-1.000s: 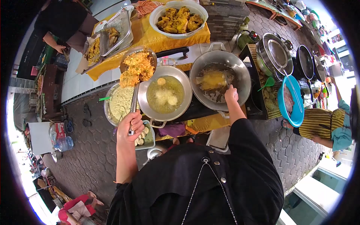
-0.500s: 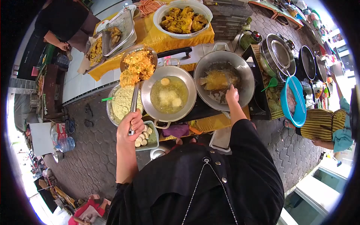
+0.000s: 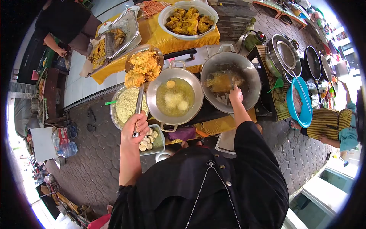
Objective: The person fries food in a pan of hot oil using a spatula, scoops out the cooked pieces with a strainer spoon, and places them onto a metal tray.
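My left hand [image 3: 135, 129] is wrapped round the metal handle of a skimmer [image 3: 161, 61], which holds orange fried fritters [image 3: 143, 68] above the left rim of the left wok. In that wok [image 3: 151, 88], a few pale round pieces [image 3: 177, 101] sit in bubbling oil. My right hand [image 3: 236, 94] grips a utensil whose far end dips into the right wok [image 3: 249, 63], beside a golden fried piece [image 3: 219, 82]. A bowl of pale batter [image 3: 129, 103] with a green handle stands left of the left wok.
A tub of sliced pieces [image 3: 158, 147] sits below the left wok. Behind are a white basin of yellow chicken [image 3: 164, 19] and a wire basket [image 3: 133, 32]. Pans [image 3: 312, 63] and a blue basin [image 3: 305, 118] are at right. Two people stand at the upper left and right edge.
The woks and bowls have shifted slightly right in view. The golden piece in the right wok has changed position a little. Both hands keep their holds.
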Tool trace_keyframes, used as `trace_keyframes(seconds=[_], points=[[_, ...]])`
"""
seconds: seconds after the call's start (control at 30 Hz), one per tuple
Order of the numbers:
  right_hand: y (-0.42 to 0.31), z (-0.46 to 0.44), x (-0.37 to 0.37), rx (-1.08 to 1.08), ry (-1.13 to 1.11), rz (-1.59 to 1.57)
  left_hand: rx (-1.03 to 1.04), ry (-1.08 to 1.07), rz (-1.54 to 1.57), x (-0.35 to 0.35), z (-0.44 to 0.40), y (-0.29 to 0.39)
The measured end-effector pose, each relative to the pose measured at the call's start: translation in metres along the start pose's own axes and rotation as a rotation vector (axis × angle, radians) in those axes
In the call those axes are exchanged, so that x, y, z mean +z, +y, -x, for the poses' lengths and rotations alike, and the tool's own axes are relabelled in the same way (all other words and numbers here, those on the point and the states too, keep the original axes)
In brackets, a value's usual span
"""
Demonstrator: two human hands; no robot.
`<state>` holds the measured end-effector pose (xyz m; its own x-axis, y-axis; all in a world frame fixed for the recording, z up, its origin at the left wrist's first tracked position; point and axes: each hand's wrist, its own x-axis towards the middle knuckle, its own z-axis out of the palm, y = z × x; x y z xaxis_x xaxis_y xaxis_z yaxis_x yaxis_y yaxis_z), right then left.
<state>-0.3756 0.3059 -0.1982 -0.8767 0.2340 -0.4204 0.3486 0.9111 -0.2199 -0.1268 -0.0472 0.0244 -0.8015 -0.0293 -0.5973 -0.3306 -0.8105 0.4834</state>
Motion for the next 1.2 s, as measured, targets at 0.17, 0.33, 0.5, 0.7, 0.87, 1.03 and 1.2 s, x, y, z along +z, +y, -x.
trace_keyframes(seconds=[0.17, 0.33, 0.5, 0.7, 0.87, 1.03, 1.2], points=[[0.001, 0.020, 0.001, 0.025, -0.059, 0.066, -0.043, -0.009, 0.004, -0.019, -0.011, -0.005], [0.018, 0.040, 0.001, -0.055, 0.120, -0.102, -0.125, 0.023, 0.057, -0.044, -0.015, -0.017], [0.044, 0.080, 0.002, -0.144, 0.295, -0.304, -0.076, 0.009, -0.019, -0.042, -0.001, -0.008], [0.078, 0.123, 0.031, -0.226, 0.366, -0.320, -0.042, 0.043, -0.124, -0.045, -0.013, -0.013], [0.095, 0.125, 0.044, -0.252, 0.379, -0.419, -0.219, -0.013, 0.003, -0.091, -0.036, -0.048], [0.095, 0.123, 0.029, -0.256, 0.405, -0.414, -0.292, -0.091, 0.071, -0.082, -0.009, -0.030], [0.093, 0.119, 0.033, -0.245, 0.406, -0.470, -0.126, -0.152, -0.126, -0.065, 0.000, 0.008]])
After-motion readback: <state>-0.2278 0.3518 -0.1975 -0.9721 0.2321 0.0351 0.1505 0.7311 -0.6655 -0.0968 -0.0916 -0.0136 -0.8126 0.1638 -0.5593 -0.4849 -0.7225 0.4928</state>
